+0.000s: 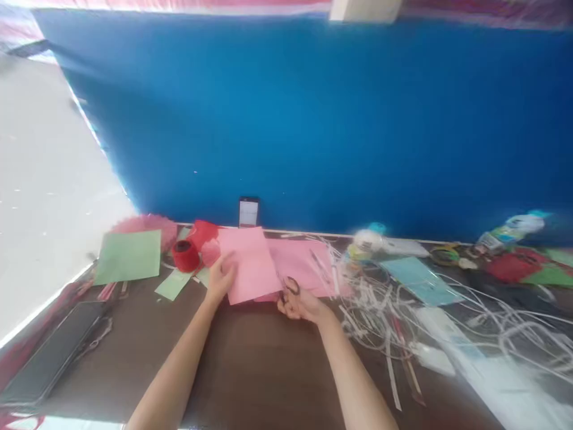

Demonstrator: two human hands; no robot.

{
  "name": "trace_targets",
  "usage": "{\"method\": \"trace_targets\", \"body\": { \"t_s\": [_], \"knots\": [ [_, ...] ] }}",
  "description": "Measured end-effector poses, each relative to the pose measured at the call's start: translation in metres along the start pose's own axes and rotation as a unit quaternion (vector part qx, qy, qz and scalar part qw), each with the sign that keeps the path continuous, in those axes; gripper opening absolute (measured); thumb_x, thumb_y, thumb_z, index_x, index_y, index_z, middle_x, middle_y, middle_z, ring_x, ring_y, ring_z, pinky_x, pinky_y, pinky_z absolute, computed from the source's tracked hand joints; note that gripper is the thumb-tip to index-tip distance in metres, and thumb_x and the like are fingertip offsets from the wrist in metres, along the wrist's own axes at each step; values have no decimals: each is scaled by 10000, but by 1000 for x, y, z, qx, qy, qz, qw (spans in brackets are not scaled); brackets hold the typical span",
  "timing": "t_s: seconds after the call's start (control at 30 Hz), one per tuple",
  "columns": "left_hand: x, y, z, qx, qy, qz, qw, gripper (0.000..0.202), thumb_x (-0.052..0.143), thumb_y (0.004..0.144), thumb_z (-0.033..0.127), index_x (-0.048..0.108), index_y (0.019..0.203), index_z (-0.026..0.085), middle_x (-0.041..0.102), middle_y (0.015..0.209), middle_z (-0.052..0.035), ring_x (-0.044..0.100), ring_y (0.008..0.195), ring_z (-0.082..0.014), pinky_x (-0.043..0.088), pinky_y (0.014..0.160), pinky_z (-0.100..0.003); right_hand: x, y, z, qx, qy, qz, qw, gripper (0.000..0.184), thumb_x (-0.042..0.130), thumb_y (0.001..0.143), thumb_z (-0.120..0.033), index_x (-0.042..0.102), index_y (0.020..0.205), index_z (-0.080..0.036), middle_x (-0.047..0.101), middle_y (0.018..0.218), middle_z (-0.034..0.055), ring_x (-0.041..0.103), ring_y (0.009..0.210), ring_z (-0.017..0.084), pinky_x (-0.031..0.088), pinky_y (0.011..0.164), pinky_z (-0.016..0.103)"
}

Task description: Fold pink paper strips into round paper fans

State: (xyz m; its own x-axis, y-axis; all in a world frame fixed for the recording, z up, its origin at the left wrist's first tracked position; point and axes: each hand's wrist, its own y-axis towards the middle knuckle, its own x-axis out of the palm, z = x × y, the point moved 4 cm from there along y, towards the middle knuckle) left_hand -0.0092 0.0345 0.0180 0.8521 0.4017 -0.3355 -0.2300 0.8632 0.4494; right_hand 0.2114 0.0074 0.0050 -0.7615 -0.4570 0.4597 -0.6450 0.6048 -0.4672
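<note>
Head view shows my left hand (220, 276) pinching the near left edge of the pink sheet (251, 264), lifted off the desk (250, 364), while my right hand (301, 303) grips the scissors (290, 289). Their blades seem to point far-left toward the paper, though blur hides them. With one edge held, the sheet could sag and the cut wander. Its long axis runs near to far.

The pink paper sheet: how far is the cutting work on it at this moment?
Done: many thin white paper strips lie cut on the brown table. In hand: the left hand holds the pink paper sheet, and the right hand holds dark-handled scissors at its lower edge. Left: the sheet looks whole, and the green paper sheet lies untouched.
</note>
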Motion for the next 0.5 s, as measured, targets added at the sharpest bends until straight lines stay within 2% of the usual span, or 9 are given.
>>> {"method": "trace_targets", "body": {
  "t_s": [0.17,0.3,0.5],
  "knots": [
    [-2,1,-2,-5,-2,2,1000,383,515,714,257,556,1073,133,596,1090,-84,542,1019,-203,397,920,-336,-1,-1,-1,-16,-11,3,1000,415,415,747,-609,412,783,-196,521,611,-20,447,394,59,202,269,130],
    [-4,1,-2,-12,-9,0,1000,379,518,714,259,558,1073,147,587,1109,-79,532,1034,-204,388,931,-346,-2,-2,0,-3,-24,4,1000,434,398,750,-618,428,788,-187,533,615,-8,424,380,48,213,267,130],
    [-5,1,0,-28,-17,2,999,381,524,706,265,563,1066,146,581,1119,-85,524,1048,-207,388,932,-350,-5,-2,2,-8,-8,13,1000,394,436,758,-581,438,794,-188,530,645,-5,466,436,56,198,264,117]
  ]
}}
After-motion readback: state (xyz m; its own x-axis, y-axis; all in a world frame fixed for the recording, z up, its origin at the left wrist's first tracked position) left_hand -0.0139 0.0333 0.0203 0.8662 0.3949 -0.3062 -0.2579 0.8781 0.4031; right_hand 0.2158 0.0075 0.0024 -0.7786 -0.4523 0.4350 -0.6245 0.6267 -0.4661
